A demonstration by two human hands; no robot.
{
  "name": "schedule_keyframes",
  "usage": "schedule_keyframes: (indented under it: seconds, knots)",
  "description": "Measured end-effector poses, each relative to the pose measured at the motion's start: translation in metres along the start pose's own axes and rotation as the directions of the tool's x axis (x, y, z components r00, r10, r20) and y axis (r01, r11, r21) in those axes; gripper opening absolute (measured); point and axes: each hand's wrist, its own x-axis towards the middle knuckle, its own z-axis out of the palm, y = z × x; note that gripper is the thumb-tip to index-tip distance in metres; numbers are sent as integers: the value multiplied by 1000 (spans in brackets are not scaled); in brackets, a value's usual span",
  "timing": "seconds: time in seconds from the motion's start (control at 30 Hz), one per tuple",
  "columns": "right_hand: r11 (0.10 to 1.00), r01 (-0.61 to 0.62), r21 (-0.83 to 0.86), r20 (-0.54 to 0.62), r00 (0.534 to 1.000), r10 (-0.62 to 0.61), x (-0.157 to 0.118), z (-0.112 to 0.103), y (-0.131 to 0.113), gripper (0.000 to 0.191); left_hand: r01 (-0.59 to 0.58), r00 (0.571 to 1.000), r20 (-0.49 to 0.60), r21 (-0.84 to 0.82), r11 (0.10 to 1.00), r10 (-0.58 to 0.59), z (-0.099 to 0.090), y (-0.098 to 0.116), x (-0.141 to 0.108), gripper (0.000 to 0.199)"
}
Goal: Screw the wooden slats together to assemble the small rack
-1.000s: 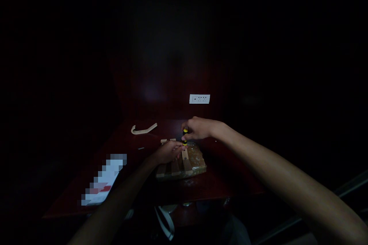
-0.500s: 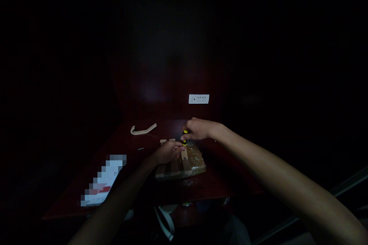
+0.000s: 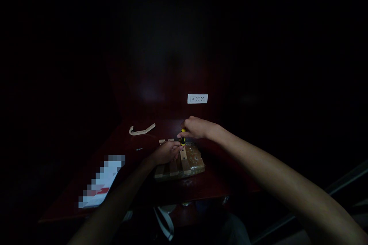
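Observation:
My right hand (image 3: 196,127) is closed around a yellow and black screwdriver (image 3: 183,141), held upright with its handle in the fingers. At the tool's lower end, the fingers of my left hand (image 3: 167,151) are pinched together; what sits between them is too small to tell. Below both hands are pale wooden strips (image 3: 184,155) with dark holes or screw heads, lying across a brown package (image 3: 196,157) wrapped in clear tape. My left hand covers part of the strips, and the screwdriver's tip is hidden.
A curved wooden hook piece (image 3: 143,131) lies at the back left of the dark red table (image 3: 218,183). Nearer is a small metal piece (image 3: 139,149), perhaps a screw. A white, partly blurred sheet (image 3: 99,191) lies at the left. A socket plate (image 3: 197,98) is on the wall.
The whole view has shifted slightly. My right hand has tilted a little on the screwdriver, while my left hand stays at its lower end.

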Motion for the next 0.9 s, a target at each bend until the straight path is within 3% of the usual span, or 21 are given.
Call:
schedule_keyframes:
  seconds: [0.2, 0.3, 0.43, 0.53, 0.63, 0.73, 0.8, 0.9]
  knots:
    - [1000, 8, 7, 42, 999, -8, -3, 12, 0, 42, -10, 999, 43, -15, 1000, 10, -10, 4, -9, 37]
    - [999, 13, 43, 28, 1000, -14, -4, 16, 4, 35, -24, 999, 24, 93, 995, 22, -18, 5, -16, 34]
    - [995, 9, 98, -24, 1000, -6, -7, 10, 8, 29, -188, 980, 0, 323, 928, 198, -23, 8, -25, 25]
    - [984, 20, 179, -153, 988, 7, -15, 3, 13, 28, -282, 957, 34, 362, 889, 289, -22, 8, -28, 25]
    - [943, 0, 332, -322, 940, 113, -28, 8, 24, 29, -301, 952, 61, 367, 881, 300, -21, 9, -30, 23]
    - [824, 16, 567, -474, 824, 310, -43, 30, 36, 34, -307, 949, 51, 392, 867, 313, -26, 15, -31, 20]
    - [707, 35, 706, -495, 740, 457, -52, 50, 41, 39, -296, 944, -11, 417, 860, 330, -33, 21, -29, 21]
    - [549, 49, 835, -424, 692, 584, -57, 80, 42, 44, -251, 933, -123, 453, 856, 339, -45, 29, -18, 27]
